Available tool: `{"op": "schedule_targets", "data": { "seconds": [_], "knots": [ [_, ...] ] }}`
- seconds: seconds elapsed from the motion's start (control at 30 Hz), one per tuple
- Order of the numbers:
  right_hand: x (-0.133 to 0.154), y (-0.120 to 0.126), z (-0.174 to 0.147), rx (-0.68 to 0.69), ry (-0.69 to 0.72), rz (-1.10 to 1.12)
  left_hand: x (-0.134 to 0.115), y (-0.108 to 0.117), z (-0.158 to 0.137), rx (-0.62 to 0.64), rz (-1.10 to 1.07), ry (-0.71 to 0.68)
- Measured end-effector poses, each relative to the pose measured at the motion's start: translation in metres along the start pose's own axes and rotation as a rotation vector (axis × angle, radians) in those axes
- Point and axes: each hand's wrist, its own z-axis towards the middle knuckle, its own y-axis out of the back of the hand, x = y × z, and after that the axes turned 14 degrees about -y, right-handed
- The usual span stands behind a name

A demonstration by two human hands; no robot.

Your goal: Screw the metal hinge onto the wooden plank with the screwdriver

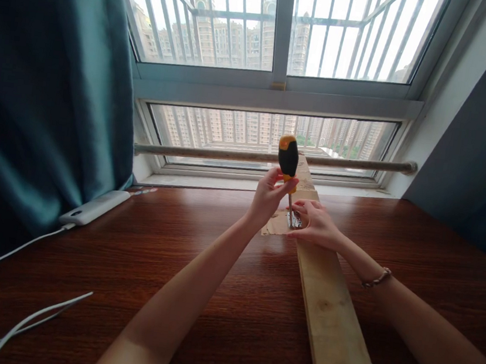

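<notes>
My left hand (pixel 271 194) is closed around the lower handle of a black and yellow screwdriver (pixel 288 157). The screwdriver stands nearly upright, its shaft pointing down into a small pile of screws or nails (pixel 294 219); their exact kind is too small to tell. These pieces lie on a piece of cardboard (pixel 274 223) by the wooden board (pixel 340 330). My right hand (pixel 316 225) rests over the board with thumb and fingers apart, curved around the right side of the pile. Whether its fingertips pinch a piece is hard to see.
A white power bank (pixel 94 207) with a white cable (pixel 16 254) lies on the left of the brown wooden table (pixel 199 247). A blue-green curtain (pixel 61 77) hangs at the left. A metal rail (pixel 211 153) crosses in front of the barred window.
</notes>
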Motion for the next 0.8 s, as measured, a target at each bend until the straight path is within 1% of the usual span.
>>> {"op": "schedule_targets", "data": {
  "seconds": [0.07,0.2,0.27,0.47,0.67,0.8],
  "knots": [
    [0.0,-0.001,0.0,-0.006,-0.004,-0.002,-0.003,0.0,0.001,0.034,0.021,0.002],
    [-0.002,-0.002,0.001,-0.015,-0.022,0.015,-0.006,-0.003,0.0,0.147,-0.057,-0.014],
    [-0.002,-0.003,0.002,-0.022,-0.016,0.018,-0.004,-0.005,-0.003,0.171,-0.056,-0.029],
    [-0.002,-0.003,0.002,-0.028,-0.005,0.013,0.0,-0.007,-0.009,0.115,0.011,-0.056],
    [-0.003,-0.002,0.004,-0.024,0.0,0.007,-0.015,-0.014,-0.011,0.126,0.174,-0.065],
    [-0.003,-0.002,0.003,-0.029,-0.005,0.009,-0.019,-0.012,-0.009,0.159,0.24,-0.055]
  ]
}}
